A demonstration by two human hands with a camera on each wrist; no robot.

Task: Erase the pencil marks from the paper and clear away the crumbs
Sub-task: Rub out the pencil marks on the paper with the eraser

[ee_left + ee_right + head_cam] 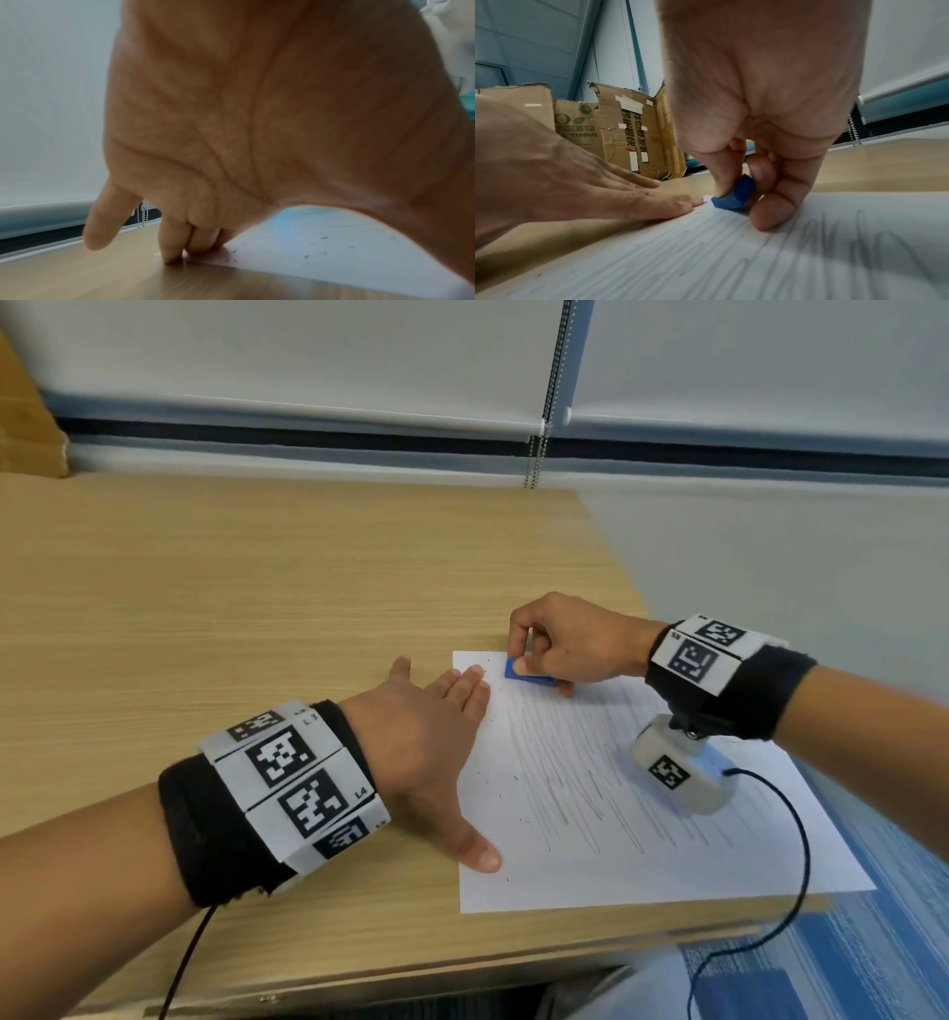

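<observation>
A white sheet of paper [642, 855] lies on the wooden desk [231, 608], covered with long zigzag pencil marks [590, 762]. My right hand [565, 644] pinches a blue eraser [526, 672] and presses it on the paper near its far left corner. In the right wrist view the blue eraser [734, 194] sits between thumb and fingers, touching the paper [706, 253]. My left hand [436, 742] lies flat with straight fingers on the paper's left edge, thumb near the lower left. Small dark crumbs [323, 251] dot the paper [295, 243] near my left hand [195, 241].
The desk's right edge runs just beyond the paper, with blue carpet [873, 942] below. Cardboard boxes [618, 132] stand at the desk's far left. A window blind with a bead chain [534, 459] is behind the desk. A cable [791, 855] hangs from my right wrist camera.
</observation>
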